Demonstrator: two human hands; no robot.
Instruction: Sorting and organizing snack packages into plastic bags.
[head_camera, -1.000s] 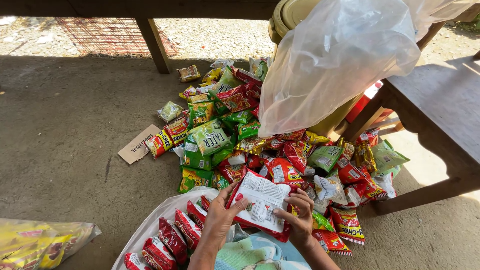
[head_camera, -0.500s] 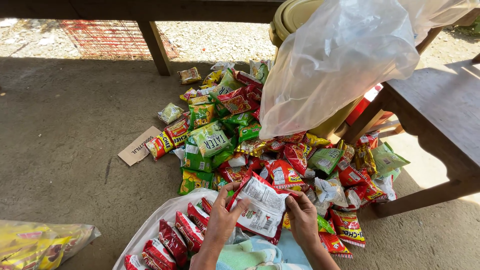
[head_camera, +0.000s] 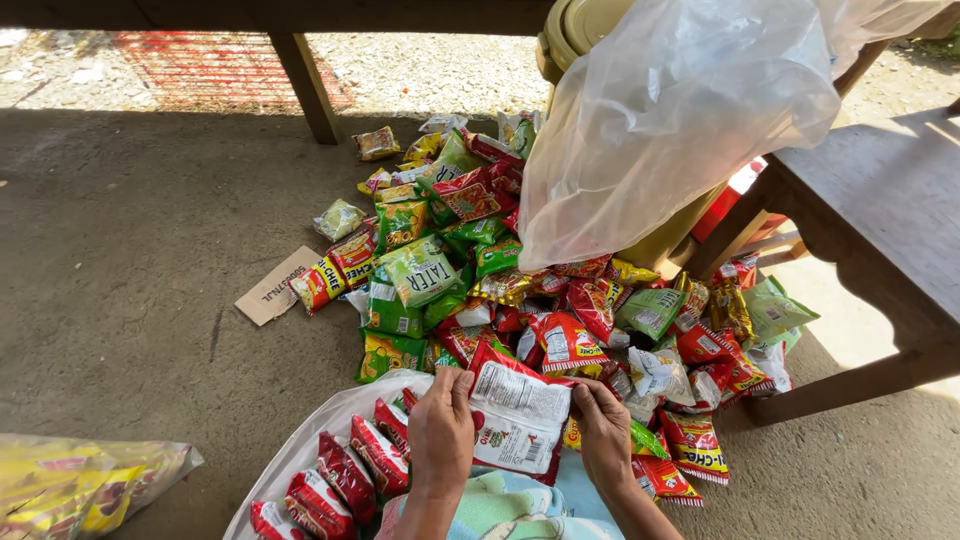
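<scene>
Nearest the camera, the left hand (head_camera: 441, 432) and the right hand (head_camera: 604, 432) held a red-edged snack packet with a white printed back (head_camera: 519, 410) between them, fingers closed on its two side edges, the packet tilted with its white back up. It hung just above the person's lap, over a light green and blue cloth (head_camera: 520, 508). Just left of the left hand lay a clear plastic bag (head_camera: 305, 450), open on the ground, with a row of red snack packets (head_camera: 350, 477) lined up inside it. At the lower left corner sat a second clear bag of yellow packets (head_camera: 70, 485), well apart from the hands.

Beyond the held packet spread a loose heap of red, green and yellow snack packets (head_camera: 480, 260) on the bare concrete floor (head_camera: 130, 300). A flat piece of brown cardboard (head_camera: 275, 286) lay at the heap's left edge. To the right stood a dark wooden bench (head_camera: 880, 220), its leg touching the heap. Farther back, a large cloudy plastic bag (head_camera: 680, 110) hung over a tan plastic drum (head_camera: 580, 30), and a slanted wooden post (head_camera: 308, 85) stood at the far edge.
</scene>
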